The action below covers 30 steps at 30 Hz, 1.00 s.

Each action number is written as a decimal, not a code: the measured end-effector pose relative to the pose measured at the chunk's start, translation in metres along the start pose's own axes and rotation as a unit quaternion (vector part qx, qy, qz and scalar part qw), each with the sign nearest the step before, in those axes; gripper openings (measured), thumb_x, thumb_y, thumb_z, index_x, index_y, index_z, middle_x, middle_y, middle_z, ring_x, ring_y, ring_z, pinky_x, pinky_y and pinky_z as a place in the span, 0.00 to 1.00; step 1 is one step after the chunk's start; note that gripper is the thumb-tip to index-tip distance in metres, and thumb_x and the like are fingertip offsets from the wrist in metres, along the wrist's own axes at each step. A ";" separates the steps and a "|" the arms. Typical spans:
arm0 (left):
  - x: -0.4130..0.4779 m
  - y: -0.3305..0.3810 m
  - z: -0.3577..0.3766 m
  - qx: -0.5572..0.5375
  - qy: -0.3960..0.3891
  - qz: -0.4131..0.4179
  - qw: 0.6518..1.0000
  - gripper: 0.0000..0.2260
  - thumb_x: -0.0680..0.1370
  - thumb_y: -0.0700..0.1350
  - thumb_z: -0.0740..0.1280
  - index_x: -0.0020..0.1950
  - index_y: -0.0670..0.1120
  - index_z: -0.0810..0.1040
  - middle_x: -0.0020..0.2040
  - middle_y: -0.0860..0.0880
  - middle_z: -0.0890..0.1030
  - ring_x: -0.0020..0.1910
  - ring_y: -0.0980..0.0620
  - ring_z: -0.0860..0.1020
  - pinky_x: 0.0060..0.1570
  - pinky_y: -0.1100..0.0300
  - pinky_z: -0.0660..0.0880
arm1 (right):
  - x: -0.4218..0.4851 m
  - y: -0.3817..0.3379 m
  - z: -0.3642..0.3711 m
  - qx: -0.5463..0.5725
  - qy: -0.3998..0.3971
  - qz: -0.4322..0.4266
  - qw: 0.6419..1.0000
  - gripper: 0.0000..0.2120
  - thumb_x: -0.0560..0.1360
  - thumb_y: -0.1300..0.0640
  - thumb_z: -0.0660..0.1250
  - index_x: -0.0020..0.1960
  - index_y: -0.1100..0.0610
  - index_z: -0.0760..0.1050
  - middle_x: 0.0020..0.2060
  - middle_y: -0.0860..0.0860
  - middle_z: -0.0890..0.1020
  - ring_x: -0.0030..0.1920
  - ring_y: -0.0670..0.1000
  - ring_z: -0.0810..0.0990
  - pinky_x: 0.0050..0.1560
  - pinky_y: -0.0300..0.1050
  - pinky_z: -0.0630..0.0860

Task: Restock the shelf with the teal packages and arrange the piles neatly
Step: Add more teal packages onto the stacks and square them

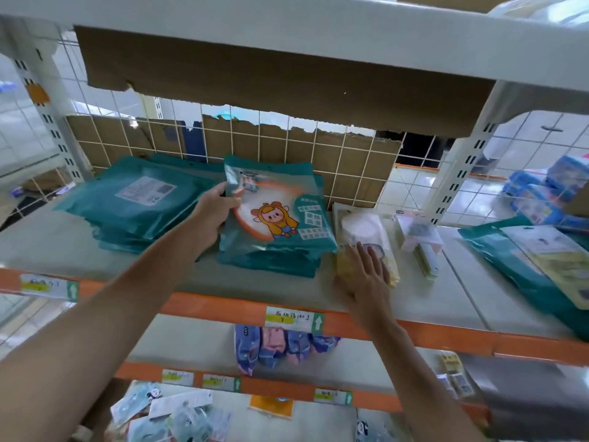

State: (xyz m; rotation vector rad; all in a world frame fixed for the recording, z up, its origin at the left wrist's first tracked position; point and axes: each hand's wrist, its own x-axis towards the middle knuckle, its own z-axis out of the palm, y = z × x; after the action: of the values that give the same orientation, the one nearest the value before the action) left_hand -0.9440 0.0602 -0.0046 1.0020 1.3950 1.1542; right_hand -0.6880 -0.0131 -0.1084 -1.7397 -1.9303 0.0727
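Observation:
Two piles of teal packages lie on the grey shelf [165,275]. The left pile [134,202] lies face down, fanned out, with a white label on top. The middle pile [274,250] has a top package [277,208] showing a cartoon figure; its far end is tilted up. My left hand [212,215] grips that top package by its left edge, thumb on the front. My right hand [363,279] lies flat with straight fingers on a yellow and white packet [357,231] just right of the middle pile.
More teal packages with a pale card on top [541,266] lie at the right end. Small white packets [417,240] sit between. Wire mesh and cardboard [350,167] back the shelf. An orange rail with labels [293,317] fronts it; lower shelves hold mixed packets.

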 end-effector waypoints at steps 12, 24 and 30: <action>0.062 0.002 0.014 0.159 0.073 0.054 0.983 0.24 0.77 0.36 0.64 0.72 0.45 0.65 0.65 0.44 0.73 0.58 0.46 0.75 0.56 0.53 0.74 | 0.004 0.010 0.011 -0.062 -0.011 -0.023 0.998 0.35 0.73 0.39 0.54 0.74 0.55 0.55 0.73 0.60 0.61 0.73 0.63 0.58 0.68 0.57 0.51; -0.004 -0.042 0.048 0.621 -0.089 0.332 0.704 0.26 0.78 0.61 0.49 0.75 0.56 0.55 0.76 0.51 0.57 0.75 0.49 0.52 0.73 0.45 0.45 | 0.004 0.013 0.015 -0.048 -0.011 -0.032 0.998 0.39 0.71 0.34 0.48 0.77 0.52 0.51 0.76 0.55 0.52 0.76 0.57 0.48 0.71 0.50 0.45; -0.004 -0.046 0.053 0.623 -0.046 0.331 0.708 0.26 0.78 0.60 0.47 0.75 0.55 0.57 0.75 0.50 0.60 0.74 0.49 0.56 0.72 0.43 0.49 | 0.003 0.014 0.016 -0.042 -0.011 -0.025 0.999 0.37 0.72 0.36 0.52 0.77 0.51 0.50 0.76 0.54 0.51 0.76 0.56 0.47 0.70 0.50 0.45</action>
State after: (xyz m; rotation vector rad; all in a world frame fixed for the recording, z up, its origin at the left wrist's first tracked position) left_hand -0.8907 0.0539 -0.0496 2.6466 1.7533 0.4103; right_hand -0.6816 -0.0028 -0.1260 -1.7492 -2.0181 -0.0081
